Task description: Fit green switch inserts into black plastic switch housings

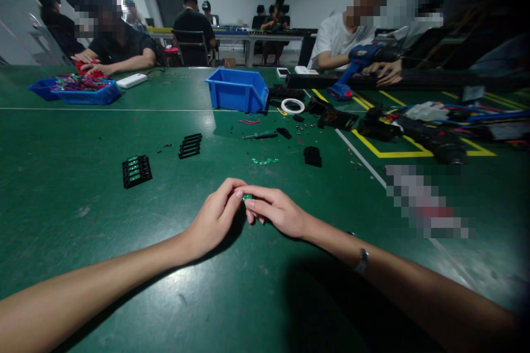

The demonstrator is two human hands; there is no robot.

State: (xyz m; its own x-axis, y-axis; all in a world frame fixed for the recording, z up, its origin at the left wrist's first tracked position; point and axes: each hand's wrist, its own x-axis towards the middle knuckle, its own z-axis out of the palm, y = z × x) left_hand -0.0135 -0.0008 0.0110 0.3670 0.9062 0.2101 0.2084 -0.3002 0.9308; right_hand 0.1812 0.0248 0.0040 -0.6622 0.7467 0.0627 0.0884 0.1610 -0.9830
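My left hand [217,214] and my right hand [281,210] meet at the middle of the green table [165,298]. Both are closed, fingertips pinched around a small green circuit board [247,197], most of which the fingers cover. Just beyond them lies a row of small green boards [265,161]. To the left sits a black holder [137,171] with several green boards in it. Behind that is a group of slim black bars [190,145]. Small black blocks [312,156] rest to the right of the loose boards.
A blue bin [237,91] stands ahead, with a screwdriver [260,135] and a white tape roll [292,106] nearby. Cables and a dark power tool [434,138] lie at right. Across the table, one person holds a blue drill [351,71]; another works by blue trays [91,94].
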